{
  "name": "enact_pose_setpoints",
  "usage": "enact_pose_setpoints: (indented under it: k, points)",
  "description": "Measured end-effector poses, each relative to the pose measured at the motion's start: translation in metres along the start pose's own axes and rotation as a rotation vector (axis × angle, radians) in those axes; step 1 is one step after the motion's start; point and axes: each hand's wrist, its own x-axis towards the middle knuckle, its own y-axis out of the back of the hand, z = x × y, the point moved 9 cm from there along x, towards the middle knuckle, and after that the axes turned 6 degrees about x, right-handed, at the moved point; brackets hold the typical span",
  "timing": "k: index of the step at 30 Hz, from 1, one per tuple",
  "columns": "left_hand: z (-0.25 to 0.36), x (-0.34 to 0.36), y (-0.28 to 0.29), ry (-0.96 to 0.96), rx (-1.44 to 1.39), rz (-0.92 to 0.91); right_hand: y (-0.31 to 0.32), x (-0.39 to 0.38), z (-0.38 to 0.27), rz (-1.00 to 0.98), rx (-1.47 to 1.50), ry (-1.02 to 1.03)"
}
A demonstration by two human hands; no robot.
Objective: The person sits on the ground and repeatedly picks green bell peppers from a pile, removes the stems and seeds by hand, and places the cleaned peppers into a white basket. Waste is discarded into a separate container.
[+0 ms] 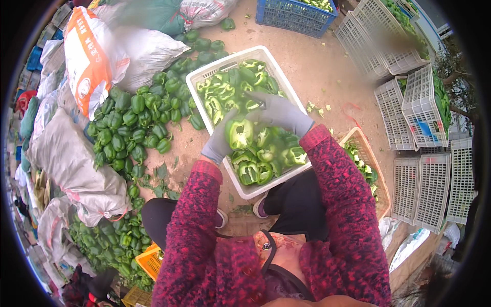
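Nearest sleeves: magenta-and-black fuzzy jacket sleeves (192,220), rising from the lower edge and converging forward.
Left margin: pale sacks (76,158), contents hidden.
Whole stock: intact green peppers (133,123) heaped on the floor; judged the part left, and a large one.
Left hand: grey-gloved left hand (220,140), at the white crate's left side, fingers curled and clamped on a pepper piece.
Pepper piece: opened green pepper (239,134), cut face upward, held above the crate's contents.
White crate: white crate (266,184), well filled with opened peppers (250,171); judged the part done.
Right hand: grey-gloved right hand (284,113), reaching leftward over the crate, fingers near the pepper piece; whether they grip anything cannot be told.
Right crate: peach crate (381,176), holding pale-green scraps (364,169), probably removed cores.
Right margin: stacked pale crates (432,189), some showing green contents.
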Motion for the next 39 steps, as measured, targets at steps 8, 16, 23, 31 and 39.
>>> enact_pose_setpoints:
  k: [8,16,23,31,39]
  points:
    - [-0.009,-0.052,-0.03,-0.149,0.304,0.706,0.016,-0.059,-0.023,0.368,-0.095,-0.156]
    - [-0.012,-0.069,-0.076,-0.286,0.791,0.56,-0.011,-0.114,-0.055,0.494,-0.259,0.029]
    - [0.001,-0.062,-0.097,-0.234,0.917,0.534,0.0,-0.114,-0.039,0.467,-0.099,0.185]
    - [0.016,-0.046,-0.089,-0.304,0.85,0.501,0.029,-0.045,0.021,0.207,0.619,-0.022]
    - [0.101,-0.065,-0.047,0.309,1.555,0.352,0.009,0.006,-0.006,-0.07,0.373,-0.047]
